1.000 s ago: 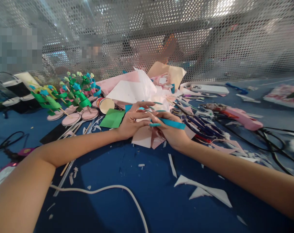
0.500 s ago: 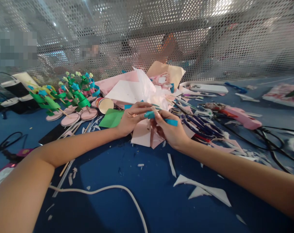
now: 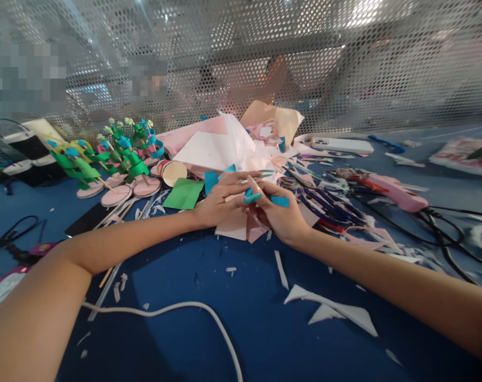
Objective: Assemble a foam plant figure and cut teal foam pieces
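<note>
A narrow blue paper strip [image 3: 280, 201] is pinched in my right hand [image 3: 286, 216], one end sticking out past the knuckles. My left hand [image 3: 219, 204] meets it from the other side, thumb and fingers closed on the strip's near end. That end is mostly hidden by the fingers, and the teal nails are close to its colour. Beside my left hand lie a green paper sheet [image 3: 184, 193] and a blue paper piece [image 3: 211, 181]. Pink paper [image 3: 231, 225] lies beneath both hands.
Star-topped paper plants on round bases [image 3: 115, 195] stand at the left. Right of my hands are scissors [image 3: 332, 207] and a pink glue gun [image 3: 400, 192] with black cords. A white cable [image 3: 185, 305] crosses the front; a white phone [image 3: 342, 145] lies behind.
My left hand has shifted slightly, its thumb moving down and right along the strip. The strip's free end at my right hand has barely moved.
</note>
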`<state>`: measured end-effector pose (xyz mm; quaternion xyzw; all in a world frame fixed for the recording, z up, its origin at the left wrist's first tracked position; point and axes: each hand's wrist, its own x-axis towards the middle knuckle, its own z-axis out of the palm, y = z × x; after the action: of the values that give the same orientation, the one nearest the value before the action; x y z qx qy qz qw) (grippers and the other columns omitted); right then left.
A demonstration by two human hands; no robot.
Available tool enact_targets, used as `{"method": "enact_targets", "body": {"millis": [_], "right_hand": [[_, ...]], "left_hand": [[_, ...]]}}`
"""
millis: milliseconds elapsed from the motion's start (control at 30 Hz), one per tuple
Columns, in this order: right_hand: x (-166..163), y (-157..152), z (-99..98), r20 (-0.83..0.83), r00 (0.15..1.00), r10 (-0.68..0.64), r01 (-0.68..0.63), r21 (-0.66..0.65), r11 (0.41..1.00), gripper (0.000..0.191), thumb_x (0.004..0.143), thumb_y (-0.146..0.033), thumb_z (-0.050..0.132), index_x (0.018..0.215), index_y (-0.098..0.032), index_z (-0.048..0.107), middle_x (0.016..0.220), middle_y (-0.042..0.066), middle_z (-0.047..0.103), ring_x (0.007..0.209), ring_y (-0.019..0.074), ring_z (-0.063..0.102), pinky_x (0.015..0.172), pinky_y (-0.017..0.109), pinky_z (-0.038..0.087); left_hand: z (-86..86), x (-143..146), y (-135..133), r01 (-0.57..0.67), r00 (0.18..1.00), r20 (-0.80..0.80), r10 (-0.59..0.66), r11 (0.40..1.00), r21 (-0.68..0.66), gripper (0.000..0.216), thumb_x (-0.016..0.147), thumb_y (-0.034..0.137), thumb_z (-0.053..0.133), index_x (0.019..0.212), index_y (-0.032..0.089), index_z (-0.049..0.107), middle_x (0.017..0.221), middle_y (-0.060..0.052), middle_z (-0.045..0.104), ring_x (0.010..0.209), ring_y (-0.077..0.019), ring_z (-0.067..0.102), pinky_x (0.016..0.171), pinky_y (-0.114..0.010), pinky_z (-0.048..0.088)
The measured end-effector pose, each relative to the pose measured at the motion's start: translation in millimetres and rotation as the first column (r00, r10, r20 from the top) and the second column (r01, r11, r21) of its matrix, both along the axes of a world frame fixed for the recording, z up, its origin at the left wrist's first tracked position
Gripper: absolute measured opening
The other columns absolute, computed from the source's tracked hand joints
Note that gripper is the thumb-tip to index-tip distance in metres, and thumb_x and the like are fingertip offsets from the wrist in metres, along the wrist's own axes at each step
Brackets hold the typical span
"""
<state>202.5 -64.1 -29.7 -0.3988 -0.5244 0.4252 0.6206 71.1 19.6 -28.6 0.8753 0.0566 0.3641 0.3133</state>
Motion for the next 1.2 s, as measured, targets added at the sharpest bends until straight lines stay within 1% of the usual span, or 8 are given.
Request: {"method": "enact_targets", "body": {"millis": [167, 333, 467, 633, 800, 900, 1000, 1200], "right_hand": [[-1.8, 0.2, -0.8, -0.021, 0.999, -0.033, 0.031, -0.064, 0.997, 0.045, 0.062, -0.057, 0.068, 0.06, -0.017, 0.049, 0.04, -0.006, 0.046, 0.027, 0.0024, 0.034, 0.026, 0.016, 0.023], [-1.5, 2.1, -3.5, -0.007, 1.0, -0.008, 0.008, -0.041, 0.999, 0.044, 0.057, -0.058, 0.07, 0.062, -0.017, 0.054, 0.037, -0.007, 0.044, 0.027, 0.0039, 0.034, 0.026, 0.018, 0.023], [0.6, 1.9, -3.6, 0.03, 0.999, 0.02, -0.019, -0.058, 0.998, 0.043, 0.058, -0.057, 0.07, 0.064, -0.017, 0.058, 0.038, -0.006, 0.045, 0.029, 0.0044, 0.035, 0.027, 0.019, 0.023], [1.0, 0.9, -1.4, 0.006, 1.0, -0.03, 0.03, -0.063, 0.998, 0.042, 0.056, -0.055, 0.073, 0.072, -0.017, 0.062, 0.043, -0.005, 0.05, 0.03, 0.0037, 0.036, 0.028, 0.019, 0.023], [0.2, 2.8, 0.1, -0.042, 0.998, -0.057, 0.052, -0.096, 0.994, 0.043, 0.053, -0.054, 0.074, 0.066, -0.017, 0.058, 0.043, -0.006, 0.051, 0.031, 0.0044, 0.039, 0.03, 0.019, 0.029], [1.1, 3.9, 0.2, -0.058, 0.996, -0.072, 0.067, -0.084, 0.994, 0.041, 0.06, -0.053, 0.071, 0.06, -0.017, 0.052, 0.041, -0.005, 0.05, 0.03, 0.0031, 0.037, 0.03, 0.017, 0.027], [2.2, 4.2, -0.1, -0.047, 0.996, -0.076, 0.074, -0.048, 0.996, 0.04, 0.065, -0.053, 0.068, 0.061, -0.016, 0.052, 0.043, -0.004, 0.051, 0.03, 0.0023, 0.036, 0.029, 0.017, 0.026], [3.0, 3.0, -0.5, -0.064, 0.997, -0.041, 0.04, -0.01, 0.999, 0.038, 0.064, -0.051, 0.069, 0.065, -0.017, 0.053, 0.043, -0.006, 0.05, 0.03, 0.0023, 0.034, 0.029, 0.017, 0.025]], "left_hand": [[-1.5, -0.1, -0.6, 0.06, 0.998, -0.001, -0.06, 0.998, -0.011, 0.028, 0.084, 0.042, 0.049, 0.105, 0.032, 0.066, 0.134, -0.002, 0.05, 0.128, -0.0206, 0.04, 0.108, -0.043, 0.031], [-3.6, -0.5, -1.9, 0.113, 0.993, 0.053, -0.109, 0.99, -0.088, 0.019, 0.081, 0.038, 0.055, 0.092, 0.032, 0.07, 0.14, 0.003, 0.043, 0.13, -0.0204, 0.038, 0.106, -0.042, 0.035], [-5.0, 0.0, -1.1, 0.131, 0.987, 0.107, -0.121, 0.987, -0.092, 0.018, 0.078, 0.039, 0.059, 0.087, 0.029, 0.071, 0.138, -0.001, 0.046, 0.129, -0.0227, 0.039, 0.105, -0.045, 0.034], [-4.6, 0.8, -0.9, 0.074, 0.983, 0.175, -0.064, 0.996, -0.051, 0.018, 0.074, 0.037, 0.065, 0.089, 0.028, 0.071, 0.125, -0.004, 0.057, 0.12, -0.0224, 0.048, 0.1, -0.046, 0.039], [-3.6, 0.8, -1.6, -0.028, 0.98, 0.194, 0.039, 0.998, -0.059, 0.019, 0.073, 0.038, 0.065, 0.087, 0.029, 0.072, 0.115, -0.004, 0.064, 0.114, -0.021, 0.052, 0.103, -0.045, 0.037], [-4.8, 1.5, 0.5, -0.06, 0.972, 0.224, 0.077, 0.995, -0.082, 0.024, 0.072, 0.04, 0.064, 0.094, 0.03, 0.07, 0.114, -0.003, 0.065, 0.114, -0.021, 0.052, 0.102, -0.046, 0.037], [-6.5, 2.4, 2.9, -0.069, 0.965, 0.245, 0.095, 0.992, -0.109, 0.027, 0.072, 0.042, 0.064, 0.097, 0.031, 0.069, 0.113, -0.002, 0.066, 0.112, -0.0205, 0.053, 0.101, -0.047, 0.037], [-7.0, 3.1, 1.7, -0.094, 0.967, 0.216, 0.134, 0.978, -0.188, 0.031, 0.073, 0.044, 0.063, 0.1, 0.03, 0.068, 0.116, -0.002, 0.064, 0.115, -0.0202, 0.051, 0.104, -0.046, 0.034]]}}
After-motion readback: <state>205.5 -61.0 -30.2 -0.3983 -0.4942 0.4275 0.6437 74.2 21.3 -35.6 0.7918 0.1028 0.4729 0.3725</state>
